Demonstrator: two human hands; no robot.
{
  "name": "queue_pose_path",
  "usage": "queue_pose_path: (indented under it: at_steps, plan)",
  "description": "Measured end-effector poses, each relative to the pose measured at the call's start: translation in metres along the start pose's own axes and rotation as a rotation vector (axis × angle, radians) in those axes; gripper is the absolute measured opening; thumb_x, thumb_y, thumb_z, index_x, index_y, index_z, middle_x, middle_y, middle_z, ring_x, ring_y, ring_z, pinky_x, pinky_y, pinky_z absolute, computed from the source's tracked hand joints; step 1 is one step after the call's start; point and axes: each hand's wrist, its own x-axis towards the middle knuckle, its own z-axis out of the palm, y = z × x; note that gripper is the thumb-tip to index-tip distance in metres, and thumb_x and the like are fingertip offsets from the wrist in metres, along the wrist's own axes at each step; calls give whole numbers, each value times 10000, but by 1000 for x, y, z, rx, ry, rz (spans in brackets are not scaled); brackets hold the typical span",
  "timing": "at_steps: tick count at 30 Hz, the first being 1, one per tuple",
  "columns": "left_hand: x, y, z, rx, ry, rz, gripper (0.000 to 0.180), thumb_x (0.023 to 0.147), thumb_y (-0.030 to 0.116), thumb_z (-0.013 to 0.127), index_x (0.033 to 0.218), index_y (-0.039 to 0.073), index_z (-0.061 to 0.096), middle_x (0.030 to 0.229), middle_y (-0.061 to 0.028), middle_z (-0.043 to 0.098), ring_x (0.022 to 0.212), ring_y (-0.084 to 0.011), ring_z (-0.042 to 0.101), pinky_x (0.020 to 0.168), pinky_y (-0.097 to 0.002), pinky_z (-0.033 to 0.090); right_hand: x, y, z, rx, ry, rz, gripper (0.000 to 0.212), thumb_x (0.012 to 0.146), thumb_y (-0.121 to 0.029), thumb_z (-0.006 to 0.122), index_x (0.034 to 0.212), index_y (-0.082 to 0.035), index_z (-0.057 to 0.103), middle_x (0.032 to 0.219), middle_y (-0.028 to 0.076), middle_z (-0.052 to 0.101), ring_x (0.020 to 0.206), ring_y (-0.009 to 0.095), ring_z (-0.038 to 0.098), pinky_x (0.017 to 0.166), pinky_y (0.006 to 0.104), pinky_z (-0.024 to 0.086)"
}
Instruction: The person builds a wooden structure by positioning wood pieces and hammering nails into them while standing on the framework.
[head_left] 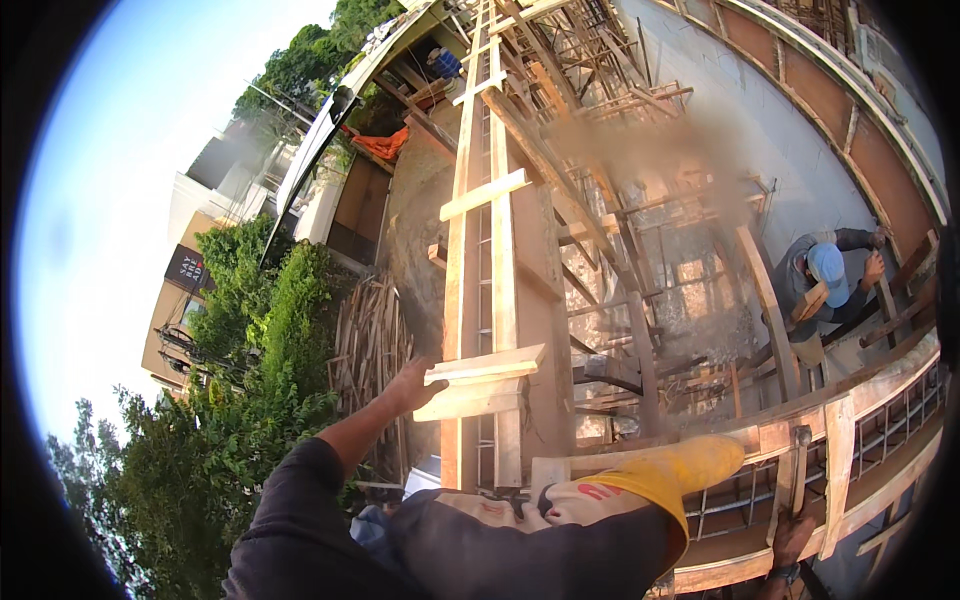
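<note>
My left hand [408,388] reaches out from a dark sleeve and grips the left end of a short wooden board [490,364]. That board lies crosswise over the long timber formwork, just beyond another short board [470,400]. At the lower right, my right hand [792,540], with a dark band at the wrist, is closed around the handle of a hammer [799,460]. The hammer's head points up, against the side of a curved formwork beam [760,572]. Part of the right fingers is hidden. A yellow garment [690,468] covers part of this beam.
A narrow formwork channel [458,330] with steel bars runs away from me, braced by crosspieces [484,195]. On the right, a co-worker [825,270] in a blue cap handles timber below. Scrap wood [365,335] is piled at left. A smudge blurs the upper right middle.
</note>
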Motion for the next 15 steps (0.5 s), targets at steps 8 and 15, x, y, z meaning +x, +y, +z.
queue_pose_path:
  at_steps: [8,15]
  plan:
    - [116,38,48,186,-134,269,1128,661,476,935,1553,51,390,1540,-219,472,1462,-394,395,1195,-464,369,-30,-98,-112,-5,40,183,248,840,27,653,1087,34,646,858,221,714,768,307,707,709,408,544]
    - [188,5,80,-15,-477,141,1091,493,324,1055,1380,-28,528,1240,-181,625,1091,-330,659,930,-442,566,-52,-55,-131,-377,183,292,327,812,-183,775,1102,-62,683,879,214,730,812,421,706,725,506,556]
